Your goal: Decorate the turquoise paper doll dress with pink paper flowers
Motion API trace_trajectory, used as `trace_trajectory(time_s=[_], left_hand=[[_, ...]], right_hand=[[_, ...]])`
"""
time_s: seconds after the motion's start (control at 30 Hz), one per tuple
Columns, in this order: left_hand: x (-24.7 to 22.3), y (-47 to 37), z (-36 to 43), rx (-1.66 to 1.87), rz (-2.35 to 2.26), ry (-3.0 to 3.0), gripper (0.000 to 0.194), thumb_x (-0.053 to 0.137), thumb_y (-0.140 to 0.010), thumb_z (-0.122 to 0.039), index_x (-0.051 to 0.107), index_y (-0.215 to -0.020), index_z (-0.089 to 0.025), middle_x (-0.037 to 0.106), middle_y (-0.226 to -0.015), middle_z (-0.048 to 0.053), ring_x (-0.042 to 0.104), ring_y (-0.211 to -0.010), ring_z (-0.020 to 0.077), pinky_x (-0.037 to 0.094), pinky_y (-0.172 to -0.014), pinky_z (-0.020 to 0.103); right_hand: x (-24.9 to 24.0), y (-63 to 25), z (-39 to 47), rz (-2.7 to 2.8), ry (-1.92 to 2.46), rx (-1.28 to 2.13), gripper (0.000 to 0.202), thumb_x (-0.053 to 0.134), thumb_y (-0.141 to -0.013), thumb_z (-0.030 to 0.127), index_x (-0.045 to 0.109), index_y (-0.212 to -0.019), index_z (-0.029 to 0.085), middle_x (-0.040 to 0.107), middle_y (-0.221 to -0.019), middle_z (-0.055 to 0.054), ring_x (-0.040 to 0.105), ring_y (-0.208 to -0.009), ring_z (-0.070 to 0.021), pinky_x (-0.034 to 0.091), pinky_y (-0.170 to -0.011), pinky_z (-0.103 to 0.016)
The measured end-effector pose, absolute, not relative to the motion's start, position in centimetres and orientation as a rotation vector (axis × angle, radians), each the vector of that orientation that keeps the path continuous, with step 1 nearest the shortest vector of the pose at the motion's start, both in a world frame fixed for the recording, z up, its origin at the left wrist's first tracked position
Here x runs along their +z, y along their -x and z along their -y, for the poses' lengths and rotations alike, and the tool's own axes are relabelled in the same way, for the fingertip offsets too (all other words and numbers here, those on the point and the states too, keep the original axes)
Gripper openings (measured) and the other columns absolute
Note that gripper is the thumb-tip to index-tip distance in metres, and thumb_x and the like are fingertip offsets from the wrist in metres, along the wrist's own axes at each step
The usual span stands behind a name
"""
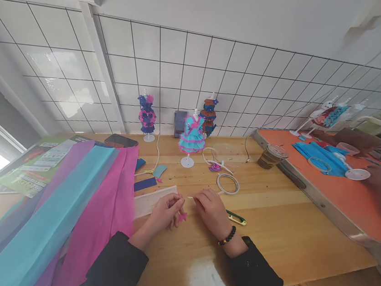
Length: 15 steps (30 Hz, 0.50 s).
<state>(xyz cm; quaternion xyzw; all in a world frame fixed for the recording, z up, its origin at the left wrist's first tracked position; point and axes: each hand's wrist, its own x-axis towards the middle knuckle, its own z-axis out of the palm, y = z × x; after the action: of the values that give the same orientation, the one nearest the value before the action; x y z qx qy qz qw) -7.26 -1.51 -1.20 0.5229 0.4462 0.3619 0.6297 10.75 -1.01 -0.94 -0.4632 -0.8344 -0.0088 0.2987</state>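
Left hand point(168, 208) has fingers drawn together on a small pink piece point(183, 216), which pokes out on its right side, nearer this hand than the other. Thin white sliver point(190, 197) sits just above the piece, long axis roughly sideways, pointing left from right hand point(213, 211); that hand's fingertips look closed on it, hold partly hidden.

Near the white tiled wall point(197, 79) stand a small blue-and-pink dressed form point(147, 119) and a brown-and-blue one point(209, 113). A lidded cup point(272, 158) sits on the wooden table point(272, 207), beside the adjoining orange table point(348, 204), which bears bright blue material point(322, 159) and more dressed figures point(331, 115). Printed green sheets point(38, 162) lie at the far left.
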Motion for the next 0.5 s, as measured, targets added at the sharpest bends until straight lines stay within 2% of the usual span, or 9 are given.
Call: trace_trajectory(time_s=[0.17, 0.3, 0.5], left_hand=[[-0.2, 6.1, 2.0, 0.634, -0.941, -1.031, 0.045, 0.045, -0.074, -0.058, 0.046, -0.088, -0.016, 0.06, -0.065, 0.001, 0.052, -0.033, 0.0101, 0.032, -0.026, 0.018], [-0.2, 5.7, 1.9, 0.615, -0.899, -0.961, 0.037, 0.058, -0.067, -0.048, 0.043, -0.079, -0.017, 0.062, -0.064, 0.001, 0.051, -0.031, 0.0093, 0.032, -0.025, 0.017], [-0.9, 5.6, 1.7, 0.666, -0.891, -0.928, 0.031, 0.058, -0.066, -0.043, 0.043, -0.076, -0.017, 0.062, -0.063, 0.0, 0.05, -0.031, 0.008, 0.03, -0.024, 0.016]], right_hand=[[-1.0, -11.2, 2.3, 2.2, 1.124, -0.048, 0.015, 0.044, -0.085, 0.011, 0.059, -0.083, 0.017, 0.06, -0.081, -0.007, 0.05, -0.078, -0.0177, 0.041, -0.07, -0.032], [-1.0, -11.2, 2.4, 2.224, 1.106, -0.029, 0.018, 0.043, -0.085, 0.012, 0.06, -0.083, 0.018, 0.06, -0.081, -0.007, 0.05, -0.077, -0.0171, 0.041, -0.069, -0.031], [-1.2, -11.0, 2.5, 2.18, 1.122, 0.06, 0.018, 0.043, -0.085, 0.014, 0.06, -0.084, 0.019, 0.061, -0.082, -0.007, 0.052, -0.078, -0.0178, 0.043, -0.069, -0.033]])
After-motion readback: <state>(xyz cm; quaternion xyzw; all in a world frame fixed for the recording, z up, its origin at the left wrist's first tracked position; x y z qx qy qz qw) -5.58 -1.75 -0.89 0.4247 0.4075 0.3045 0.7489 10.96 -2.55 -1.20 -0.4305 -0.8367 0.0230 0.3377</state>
